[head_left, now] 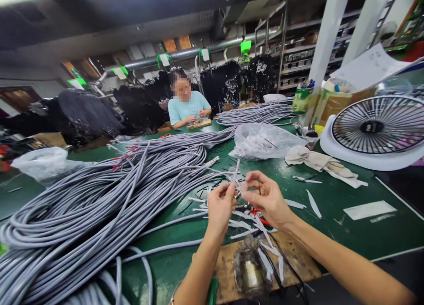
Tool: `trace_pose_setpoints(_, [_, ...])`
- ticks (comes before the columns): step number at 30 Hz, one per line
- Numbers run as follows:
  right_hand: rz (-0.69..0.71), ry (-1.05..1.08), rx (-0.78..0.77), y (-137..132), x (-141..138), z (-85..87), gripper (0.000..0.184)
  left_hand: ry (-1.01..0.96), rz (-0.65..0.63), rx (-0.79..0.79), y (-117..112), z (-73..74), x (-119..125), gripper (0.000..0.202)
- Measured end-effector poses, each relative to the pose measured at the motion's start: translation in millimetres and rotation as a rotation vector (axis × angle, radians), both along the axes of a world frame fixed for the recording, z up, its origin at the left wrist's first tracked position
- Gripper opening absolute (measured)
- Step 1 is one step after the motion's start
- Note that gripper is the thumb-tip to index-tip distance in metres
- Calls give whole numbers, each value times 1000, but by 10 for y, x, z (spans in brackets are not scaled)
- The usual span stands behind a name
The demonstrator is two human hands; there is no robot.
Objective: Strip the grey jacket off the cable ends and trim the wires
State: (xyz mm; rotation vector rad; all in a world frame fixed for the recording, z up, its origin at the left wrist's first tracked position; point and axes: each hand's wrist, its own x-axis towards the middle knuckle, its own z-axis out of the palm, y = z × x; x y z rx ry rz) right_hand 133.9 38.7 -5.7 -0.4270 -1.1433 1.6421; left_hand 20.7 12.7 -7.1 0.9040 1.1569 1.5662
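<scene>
Pale sheath strip (pixel 236 172) pinched upright by left hand (pixel 220 206), right hand (pixel 268 199) curled just beside it, held above offcuts (pixel 241 221) and grey cables (pixel 82 207), seemingly for working room.

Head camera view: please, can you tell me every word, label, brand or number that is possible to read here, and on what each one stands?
No text can be read with certainty.
Green pen can: its label is too blurred to read.
Printed paper sheet: its lines are too small to read.
White tags on the overhead pipe: any marks are too small to read.
</scene>
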Motion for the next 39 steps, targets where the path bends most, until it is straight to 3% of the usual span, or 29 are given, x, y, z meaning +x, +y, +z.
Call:
trace_pose_setpoints(4, [65, -107, 164, -4, 42, 5, 27, -77, 13, 0, -7, -1, 3, 32])
trace_pose_setpoints(9, [61, -81, 163, 12, 92, 45, 21, -141, 37, -3, -4, -9, 32, 31])
trace_pose_setpoints(13, [158, -51, 236, -32, 198, 98, 23, -268, 206, 4, 87, -43, -175, 29])
trace_pose_setpoints(14, [128, -18, 269, -28, 226, 113, 24, -280, 245, 5, 105, -48, -233, 29])
trace_pose_setpoints(16, [-67, 1, 297, 11, 248, 125, 27, -287, 271, 21, 117, -50, -293, 27])
trace_pose_setpoints(18, [-351, -158, 232, 78, 207, 98, 30, -268, 209, 43, 98, -45, -256, 25])
trace_pose_setpoints(19, [-417, -267, 202, 113, 166, 69, 40, -246, 163, 62, 80, -43, -211, 24])
trace_pose_setpoints(21, [-388, -419, 161, 167, 68, -4, 55, -188, 86, 114, 39, -46, -111, 24])
trace_pose_setpoints(23, [-307, -485, 166, 193, -17, -69, 56, -158, 37, 144, 5, -58, -43, 26])
trace_pose_setpoints(27, [-257, -484, 223, 181, -64, -110, 25, -135, -60, 158, -20, -93, -17, 28])
trace_pose_setpoints(29, [-281, -486, 220, 174, -45, -102, 20, -108, -83, 157, -28, -101, -14, 27])
trace_pose_setpoints(34, [-293, -441, 225, 162, -21, -89, 16, -55, -37, 40, -48, -67, 34, 36])
trace_pose_setpoints(39, [-309, -393, 159, 103, -47, -69, 15, -129, 58, -3, -28, -56, 46, 31])
